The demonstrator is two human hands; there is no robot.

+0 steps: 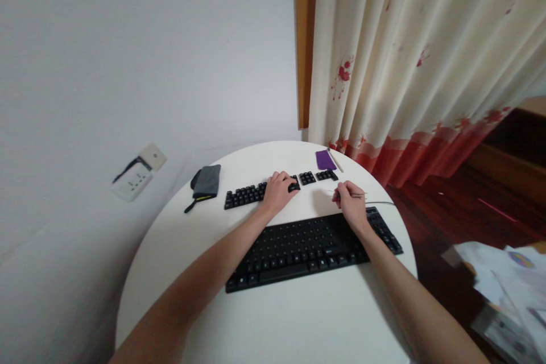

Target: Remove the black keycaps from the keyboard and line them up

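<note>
On the round white table lies a black keyboard (294, 244), many of its upper key positions bare, with keycaps still along its near rows and right end. Beyond it stretches a row of loose black keycaps (245, 195), with smaller groups of keycaps (307, 177) at the right. My left hand (279, 189) rests over this row, its fingers bent and its thumb and forefinger around keycaps at the row's right end. Above the keyboard's far edge, my right hand (350, 199) is closed round a thin metal tool (359, 195); slender ends stick out on both sides, its middle hidden.
A grey pouch (207, 181) with a dark strap lies at the table's left. A purple cloth (326, 160) and a slim brush-like stick (335, 160) lie at the far right. The keyboard cable (381, 202) runs off the right edge. Wall and curtain (384, 68) stand behind.
</note>
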